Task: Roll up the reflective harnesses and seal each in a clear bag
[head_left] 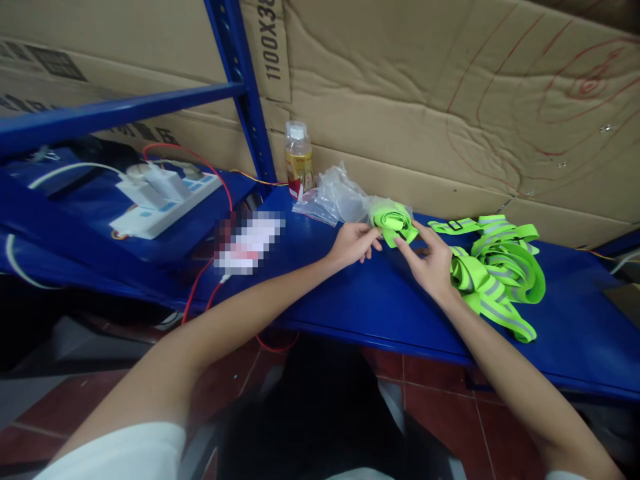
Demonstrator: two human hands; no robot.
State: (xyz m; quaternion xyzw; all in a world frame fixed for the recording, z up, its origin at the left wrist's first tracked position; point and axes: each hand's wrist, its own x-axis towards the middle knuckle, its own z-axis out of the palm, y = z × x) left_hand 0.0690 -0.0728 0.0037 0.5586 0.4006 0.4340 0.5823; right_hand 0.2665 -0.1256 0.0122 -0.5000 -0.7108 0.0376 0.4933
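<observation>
Between my two hands is a rolled neon-green reflective strap (393, 219), partly inside a clear plastic bag (375, 204). My left hand (354, 243) pinches at the near left edge of the bagged roll, fingers curled. On the other side, my right hand (431, 259) grips the roll with thumb in front and fingers behind. Just right of that hand lies a loose heap of neon-green straps (505, 263) with grey reflective stripes and a black buckle. Another crumpled clear plastic bag (340, 192) rests behind my left hand.
A clear bottle (299, 160) with a yellow and red label stands at the back against cardboard (380, 127). Left are a blurred-out white object (250, 241) on a cable, a power strip (167, 203) with plugs, and a blue shelf post (245, 87). The blue shelf's front edge (370, 339) runs before me.
</observation>
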